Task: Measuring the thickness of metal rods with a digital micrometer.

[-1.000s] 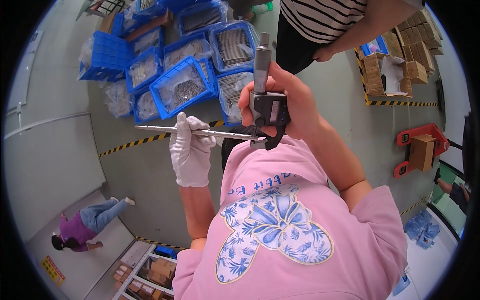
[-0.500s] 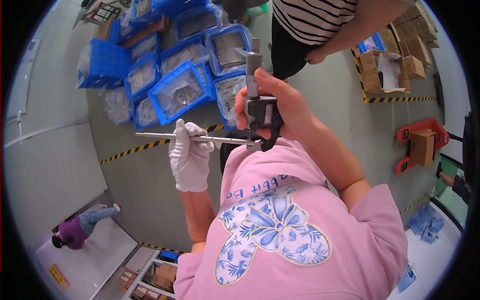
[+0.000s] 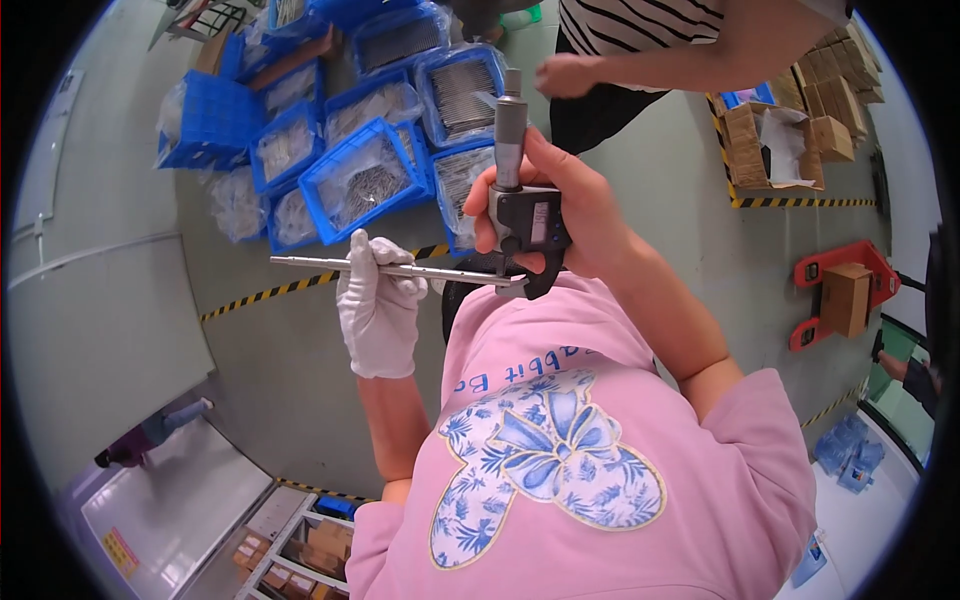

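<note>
In a white glove, my left hand pinches a thin steel rod between thumb and fingers. The rod lies nearly level, and small dark marks or holes show along it. My bare right hand grips a digital micrometer with a dark frame and a small display, its silver thimble pointing up. The rod's right end is at the lower part of the micrometer's frame, by its measuring gap. Whether the jaws touch the rod is too small to tell.
Blue crates lined with plastic and filled with metal rods stand on the floor ahead. A person in a striped shirt stands beyond my right hand. Farther right are an open cardboard box and a red pallet jack carrying a carton.
The micrometer has turned slightly, so its display faces me more. My left hand and the rod have shifted up a little. The striped-shirt person's arm has swung leftward; a distant person has moved.
</note>
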`<state>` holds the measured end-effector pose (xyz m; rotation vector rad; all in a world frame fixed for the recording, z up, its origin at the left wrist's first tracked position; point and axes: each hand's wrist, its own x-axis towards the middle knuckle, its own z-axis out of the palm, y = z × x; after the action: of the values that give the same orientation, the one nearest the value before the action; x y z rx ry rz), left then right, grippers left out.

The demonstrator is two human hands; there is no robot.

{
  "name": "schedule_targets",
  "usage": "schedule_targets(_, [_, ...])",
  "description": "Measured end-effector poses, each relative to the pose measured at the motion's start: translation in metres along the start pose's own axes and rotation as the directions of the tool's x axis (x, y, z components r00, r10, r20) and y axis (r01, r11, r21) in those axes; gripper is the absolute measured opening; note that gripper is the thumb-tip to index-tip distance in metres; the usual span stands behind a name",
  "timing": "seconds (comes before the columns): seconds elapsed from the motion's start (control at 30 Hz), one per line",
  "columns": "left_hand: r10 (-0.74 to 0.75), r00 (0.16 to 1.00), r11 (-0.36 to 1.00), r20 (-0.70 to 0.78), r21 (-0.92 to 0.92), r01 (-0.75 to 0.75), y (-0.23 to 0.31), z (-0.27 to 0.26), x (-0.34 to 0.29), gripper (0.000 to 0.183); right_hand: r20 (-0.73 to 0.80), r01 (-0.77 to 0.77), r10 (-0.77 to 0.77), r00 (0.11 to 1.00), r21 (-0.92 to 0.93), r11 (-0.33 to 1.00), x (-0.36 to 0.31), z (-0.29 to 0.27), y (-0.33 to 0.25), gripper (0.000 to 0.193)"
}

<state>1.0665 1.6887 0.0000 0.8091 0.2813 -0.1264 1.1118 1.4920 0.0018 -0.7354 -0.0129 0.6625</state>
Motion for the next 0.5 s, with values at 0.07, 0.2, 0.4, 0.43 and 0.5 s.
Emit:
schedule_targets(0.07, [0.008, 1.000, 1.000, 0.019, 0.011, -0.008, -0.0006, -0.0017, 0.0007, 0.024, -0.013, 0.013, -0.013, 1.000, 0.019, 1.000, -0.0017, 0.0008, 0.0000, 0.061])
schedule_targets(0.2, [0.023, 1.000, 1.000, -0.018, 0.015, -0.022, -0.0002, 0.0013, -0.0005, 0.024, 0.039, 0.000, -0.002, 0.999, 0.046, 0.999, -0.0037, -0.0011, -0.0027, 0.059])
schedule_targets(0.4, [0.012, 0.999, 1.000, -0.032, 0.016, -0.011, -0.0013, 0.0002, 0.0003, 0.024, 0.009, -0.010, 0.010, 1.000, 0.011, 1.000, -0.0028, -0.0016, -0.0021, 0.058])
schedule_targets(0.43, [0.005, 1.000, 1.000, -0.025, 0.011, -0.005, -0.0013, 0.0004, 0.0004, 0.024, 0.007, -0.009, 0.008, 1.000, 0.010, 1.000, -0.0029, -0.0016, -0.0025, 0.058])
schedule_targets(0.5, [0.003, 1.000, 1.000, -0.026, 0.010, -0.002, -0.0021, -0.0015, 0.0000, 0.023, -0.009, -0.035, 0.035, 0.999, -0.019, 0.999, -0.0033, -0.0022, -0.0027, 0.058])
